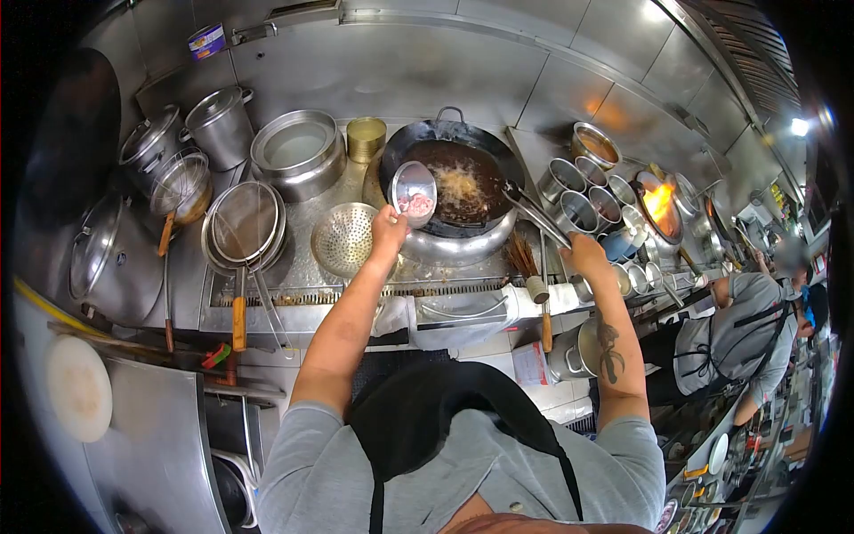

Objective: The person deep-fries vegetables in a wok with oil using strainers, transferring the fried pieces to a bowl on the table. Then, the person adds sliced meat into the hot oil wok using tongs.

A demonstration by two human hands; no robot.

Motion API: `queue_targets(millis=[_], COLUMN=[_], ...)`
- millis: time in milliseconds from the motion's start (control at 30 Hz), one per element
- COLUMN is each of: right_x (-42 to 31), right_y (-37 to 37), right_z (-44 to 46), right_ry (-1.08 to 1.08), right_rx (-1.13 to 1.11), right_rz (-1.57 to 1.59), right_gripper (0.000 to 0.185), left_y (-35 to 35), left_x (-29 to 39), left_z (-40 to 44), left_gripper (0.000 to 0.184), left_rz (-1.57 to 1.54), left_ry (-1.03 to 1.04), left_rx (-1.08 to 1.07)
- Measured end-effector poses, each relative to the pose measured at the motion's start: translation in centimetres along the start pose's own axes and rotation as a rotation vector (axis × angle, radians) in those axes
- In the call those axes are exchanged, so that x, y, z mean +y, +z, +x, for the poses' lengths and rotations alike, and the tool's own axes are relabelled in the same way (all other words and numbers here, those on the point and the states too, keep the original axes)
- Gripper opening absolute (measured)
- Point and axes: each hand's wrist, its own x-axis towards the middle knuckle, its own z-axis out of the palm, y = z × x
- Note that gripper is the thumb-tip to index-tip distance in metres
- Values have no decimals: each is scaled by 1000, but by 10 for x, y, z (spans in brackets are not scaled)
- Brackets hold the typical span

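My left hand grips the rim of a small metal bowl, tilted over the near left edge of a large black wok. Pinkish pieces that look like raw meat lie in the bowl. Dark oil fills the wok, with pale foam bubbling at its middle. My right hand is closed round metal tongs, whose dark tips reach over the wok's right edge. A perforated strainer sits just left of my left hand. Below my right hand is a bundled brush.
Pots, mesh strainers and a gold tin stand at left. Several metal canisters stand at right, near a flaming pan. A co-worker in a grey shirt is at the far right.
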Motion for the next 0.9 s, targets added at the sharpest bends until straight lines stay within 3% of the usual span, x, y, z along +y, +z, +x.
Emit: queue_targets(millis=[200,400,500,800,900], right_x=[-33,-75,-79,-81,-66], right_y=[-38,-49,-35,-29,-9], right_z=[-15,-19,-14,-15,-3], right_ry=[-173,-348,-397,-385,-307], right_rx=[21,-60,13,36,35], right_rz=[125,94,51,-64,-123], right_gripper=[37,35,31,20,25], left_y=[6,14,15,5,2], left_x=[2,-4,-35,-23,-4], left_z=[-1,-1,11,7,1], left_gripper=[20,21,22,22,21], left_rz=[41,100,267,473,540], left_ry=[-52,32,161,117,220], left_rx=[3,-67,-74,17,42])
